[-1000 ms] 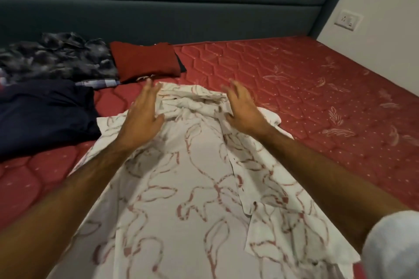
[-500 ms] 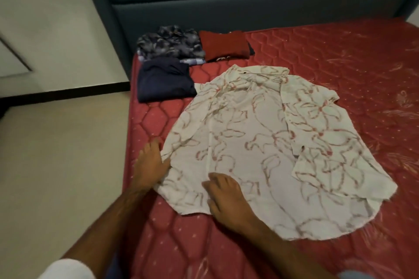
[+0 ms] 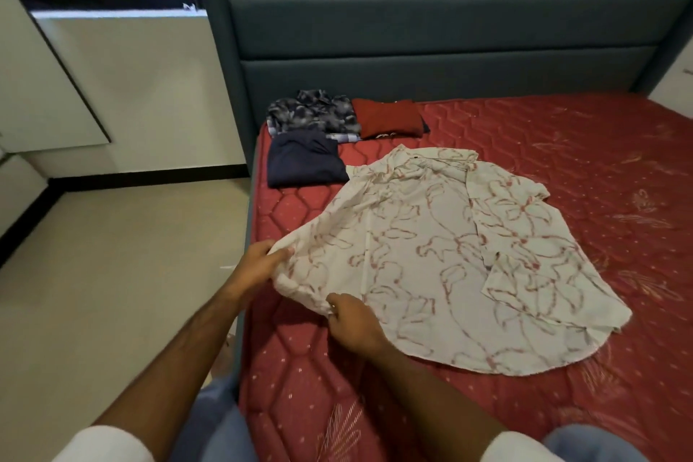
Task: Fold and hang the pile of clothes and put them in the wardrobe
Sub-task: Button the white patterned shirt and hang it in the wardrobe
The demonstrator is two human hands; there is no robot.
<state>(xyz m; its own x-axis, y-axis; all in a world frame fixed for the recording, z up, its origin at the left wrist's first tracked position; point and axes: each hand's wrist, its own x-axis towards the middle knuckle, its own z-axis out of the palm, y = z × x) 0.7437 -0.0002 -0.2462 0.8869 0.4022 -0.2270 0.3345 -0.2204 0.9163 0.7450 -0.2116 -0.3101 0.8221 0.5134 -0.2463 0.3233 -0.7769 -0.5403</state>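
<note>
Both hands pinch the near-left sleeve of the white short-sleeved shirt with red floral outlines (image 3: pixel 442 255): the left hand (image 3: pixel 258 266) closed on its far edge, the right hand (image 3: pixel 354 323) closed on its near hem, likely to fold the sleeve inward. The shirt lies flat on the red quilted mattress (image 3: pixel 600 146) (folded dark garments (image 3: pixel 305 157) sit beyond). Half a second ago the hands merely pressed flat here; now the sleeve is lifted.
</note>
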